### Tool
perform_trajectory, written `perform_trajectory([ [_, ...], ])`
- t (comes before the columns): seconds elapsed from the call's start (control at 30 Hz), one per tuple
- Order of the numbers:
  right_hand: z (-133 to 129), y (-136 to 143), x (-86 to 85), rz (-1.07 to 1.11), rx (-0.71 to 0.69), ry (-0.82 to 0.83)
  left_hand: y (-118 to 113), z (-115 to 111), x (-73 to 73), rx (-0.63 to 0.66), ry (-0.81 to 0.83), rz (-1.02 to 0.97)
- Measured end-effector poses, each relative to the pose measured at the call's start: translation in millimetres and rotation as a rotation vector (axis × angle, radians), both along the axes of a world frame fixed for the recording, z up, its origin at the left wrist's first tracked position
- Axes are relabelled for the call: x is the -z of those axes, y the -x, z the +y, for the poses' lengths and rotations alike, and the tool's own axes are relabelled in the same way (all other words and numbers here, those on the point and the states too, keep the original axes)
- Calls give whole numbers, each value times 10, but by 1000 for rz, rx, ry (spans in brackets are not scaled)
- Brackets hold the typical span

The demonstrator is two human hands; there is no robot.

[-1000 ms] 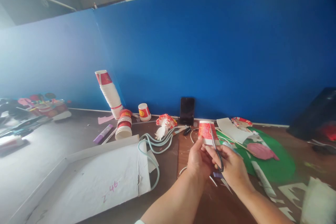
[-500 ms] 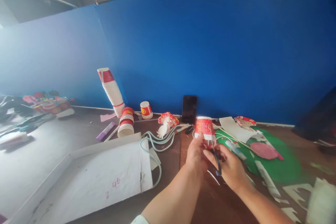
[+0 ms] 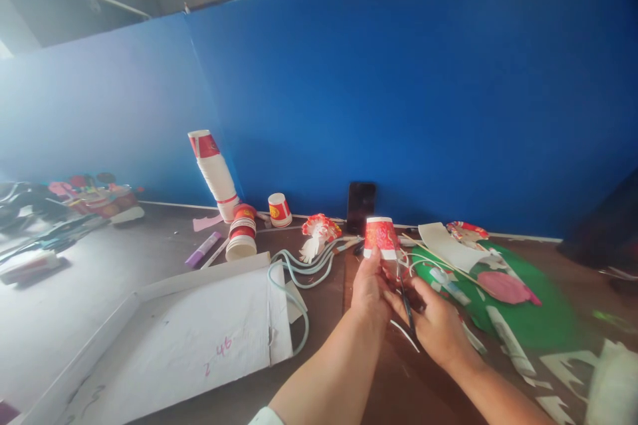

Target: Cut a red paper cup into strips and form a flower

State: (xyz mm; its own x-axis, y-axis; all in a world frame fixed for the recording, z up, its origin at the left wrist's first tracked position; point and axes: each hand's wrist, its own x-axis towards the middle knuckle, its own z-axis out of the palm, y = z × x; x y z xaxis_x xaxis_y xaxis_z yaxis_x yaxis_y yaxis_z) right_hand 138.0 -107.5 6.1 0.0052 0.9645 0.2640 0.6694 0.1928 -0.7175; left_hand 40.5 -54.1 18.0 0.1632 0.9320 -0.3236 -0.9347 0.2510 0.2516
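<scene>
My left hand (image 3: 369, 285) is closed on a red paper cup (image 3: 381, 236) with a gold pattern. The cup is upside down, its white rim facing down toward my fingers. Just below and right of that rim, my right hand (image 3: 432, 319) is closed on dark-handled scissors (image 3: 407, 305), whose tips reach up close to the rim. My fingers partly hide the scissors, so how far the blades are apart is hard to see. A thin curved white strip (image 3: 405, 335) lies on the table beneath my hands.
Left of my hands are a white box lid (image 3: 189, 339), pale cables (image 3: 304, 272), a leaning stack of cups (image 3: 216, 176) and a lone cup (image 3: 280, 210). A phone (image 3: 361, 206) leans on the blue partition (image 3: 389, 80). Green paper (image 3: 543, 299) with scraps lies right.
The cup has shifted slightly left and up with my left hand. The scissors have turned a little and stay near its lower rim.
</scene>
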Motion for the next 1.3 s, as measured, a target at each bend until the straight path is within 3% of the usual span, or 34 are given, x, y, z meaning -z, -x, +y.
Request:
perform_trajectory([
  [0.17, -13, -3, -1, -17, -20, -54, 1, 10, 12, 31, 0, 4],
  [0.53, -16, 5, -27, -39, -8, 12, -31, 29, 124, 40, -53, -9],
  [0.83, -40, 20, -43, -48, -8, -65, -47, -10, 59, 25, -44, 38],
  [1.3, -48, 25, -42, -36, 8, -74, -53, -9, 94, 16, -80, 89],
])
